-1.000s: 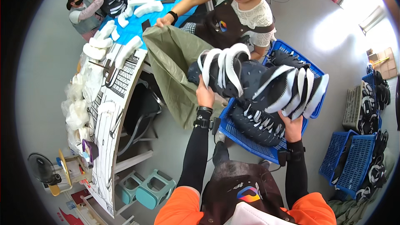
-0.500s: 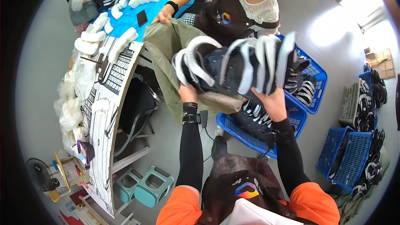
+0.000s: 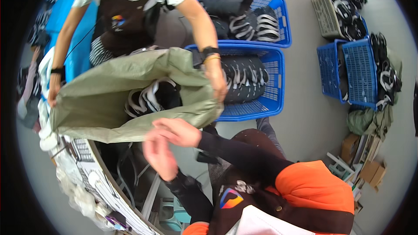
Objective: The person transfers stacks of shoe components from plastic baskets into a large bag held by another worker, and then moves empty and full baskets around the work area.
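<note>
My left hand (image 3: 160, 153) is raised in front of the green woven sack (image 3: 98, 104), smeared by motion, and I cannot make out its fingers. Crossing just above it is my right hand (image 3: 179, 132), fingers loosely stretched out and nothing seen in them, close to the sack's near rim. A person facing me spreads the sack's mouth, with a hand (image 3: 216, 78) on its right edge and another hand (image 3: 53, 93) on its left. Inside lie black pieces with curved white bands (image 3: 150, 98), partly hidden by the sack's wall.
Two blue plastic baskets (image 3: 278, 76) with similar black-and-white pieces stand on the floor beyond my right arm. More loaded baskets (image 3: 359, 74) are at the far right. A table (image 3: 106, 185) runs along the left, with a metal-framed chair (image 3: 126, 165) and teal stools (image 3: 180, 213) near it.
The stack of black-and-white pieces has left my hands; such pieces now show inside the sack. The other person now stretches the sack open with both hands. My view has turned.
</note>
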Demonstrator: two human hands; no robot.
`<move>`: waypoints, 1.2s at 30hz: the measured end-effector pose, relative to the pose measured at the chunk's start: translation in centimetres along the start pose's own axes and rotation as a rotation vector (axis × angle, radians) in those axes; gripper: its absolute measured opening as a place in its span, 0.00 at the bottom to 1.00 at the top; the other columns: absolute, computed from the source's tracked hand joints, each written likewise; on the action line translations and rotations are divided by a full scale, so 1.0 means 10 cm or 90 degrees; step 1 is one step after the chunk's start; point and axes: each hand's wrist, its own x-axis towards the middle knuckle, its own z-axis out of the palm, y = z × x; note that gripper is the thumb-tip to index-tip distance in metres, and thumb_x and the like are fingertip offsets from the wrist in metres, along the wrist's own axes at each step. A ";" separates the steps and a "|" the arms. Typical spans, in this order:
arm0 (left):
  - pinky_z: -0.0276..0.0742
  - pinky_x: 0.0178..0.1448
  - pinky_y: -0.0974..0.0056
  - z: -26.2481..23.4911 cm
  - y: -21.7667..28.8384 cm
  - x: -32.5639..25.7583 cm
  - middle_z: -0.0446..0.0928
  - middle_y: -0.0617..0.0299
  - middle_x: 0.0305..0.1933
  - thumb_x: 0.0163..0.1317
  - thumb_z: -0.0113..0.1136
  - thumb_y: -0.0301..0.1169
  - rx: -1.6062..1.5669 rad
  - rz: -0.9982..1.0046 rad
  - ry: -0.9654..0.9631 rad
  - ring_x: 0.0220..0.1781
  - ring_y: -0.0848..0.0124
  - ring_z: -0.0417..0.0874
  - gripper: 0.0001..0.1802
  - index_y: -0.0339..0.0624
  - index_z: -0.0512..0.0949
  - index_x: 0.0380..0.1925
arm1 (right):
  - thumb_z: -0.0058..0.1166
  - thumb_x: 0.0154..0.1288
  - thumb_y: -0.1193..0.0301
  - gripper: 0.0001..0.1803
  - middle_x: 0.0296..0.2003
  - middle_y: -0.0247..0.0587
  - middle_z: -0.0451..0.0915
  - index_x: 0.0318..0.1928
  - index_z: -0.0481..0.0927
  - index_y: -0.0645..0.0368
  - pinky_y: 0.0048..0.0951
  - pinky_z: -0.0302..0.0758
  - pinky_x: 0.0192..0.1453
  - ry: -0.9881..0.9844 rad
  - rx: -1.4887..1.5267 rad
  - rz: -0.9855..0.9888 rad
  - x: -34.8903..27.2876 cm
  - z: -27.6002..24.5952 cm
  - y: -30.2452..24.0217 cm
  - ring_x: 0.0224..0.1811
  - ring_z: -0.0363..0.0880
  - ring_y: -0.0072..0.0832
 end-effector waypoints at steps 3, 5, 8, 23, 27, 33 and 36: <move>0.79 0.45 0.69 0.79 -0.50 -0.31 0.83 0.59 0.38 0.69 0.55 0.22 -0.050 -0.384 -0.494 0.39 0.72 0.84 0.06 0.35 0.78 0.44 | 0.54 0.61 0.82 0.19 0.42 0.44 0.85 0.55 0.77 0.63 0.29 0.82 0.48 0.200 0.060 0.336 -0.83 -1.41 -0.11 0.42 0.85 0.26; 0.78 0.48 0.68 1.31 -1.25 -0.33 0.82 0.59 0.44 0.70 0.55 0.26 -0.074 -0.495 -0.676 0.45 0.73 0.83 0.16 0.37 0.72 0.56 | 0.54 0.65 0.79 0.11 0.36 0.42 0.84 0.48 0.77 0.63 0.30 0.81 0.41 0.435 0.160 0.417 -1.43 -2.52 0.45 0.34 0.84 0.28; 0.79 0.49 0.62 1.87 -2.99 -0.19 0.75 0.57 0.59 0.68 0.62 0.35 -0.041 -0.492 -0.446 0.55 0.68 0.79 0.30 0.40 0.63 0.66 | 0.66 0.61 0.59 0.25 0.42 0.49 0.85 0.50 0.77 0.65 0.34 0.79 0.53 0.506 -0.295 0.560 -2.49 -4.04 1.88 0.46 0.85 0.35; 0.45 0.76 0.31 2.63 -6.53 1.71 0.39 0.31 0.79 0.33 0.79 0.62 0.895 -0.361 0.021 0.80 0.37 0.42 0.81 0.34 0.36 0.76 | 0.75 0.47 0.51 0.42 0.50 0.51 0.84 0.55 0.78 0.70 0.33 0.75 0.60 0.250 -0.241 0.712 -2.40 -5.75 4.99 0.54 0.82 0.35; 0.43 0.79 0.36 2.40 -6.84 1.82 0.42 0.26 0.76 0.40 0.76 0.56 0.994 -0.392 0.061 0.78 0.32 0.43 0.75 0.22 0.38 0.72 | 0.76 0.50 0.62 0.30 0.45 0.44 0.87 0.50 0.82 0.67 0.29 0.76 0.56 0.164 -0.144 0.702 -2.20 -5.37 4.96 0.47 0.84 0.27; 0.79 0.60 0.49 2.45 -6.92 2.00 0.76 0.37 0.59 0.55 0.63 0.41 0.963 -0.370 -0.087 0.55 0.43 0.82 0.31 0.34 0.75 0.56 | 0.71 0.55 0.73 0.22 0.46 0.41 0.87 0.51 0.82 0.64 0.29 0.74 0.59 0.183 -0.102 0.614 -2.53 -5.58 4.89 0.48 0.83 0.27; 0.81 0.54 0.49 2.06 -6.74 1.98 0.83 0.37 0.40 0.54 0.61 0.37 0.979 -0.233 -0.081 0.46 0.44 0.85 0.17 0.32 0.84 0.33 | 0.68 0.58 0.75 0.20 0.44 0.37 0.86 0.51 0.81 0.65 0.28 0.75 0.56 0.168 -0.032 0.483 -2.44 -5.23 4.49 0.47 0.81 0.22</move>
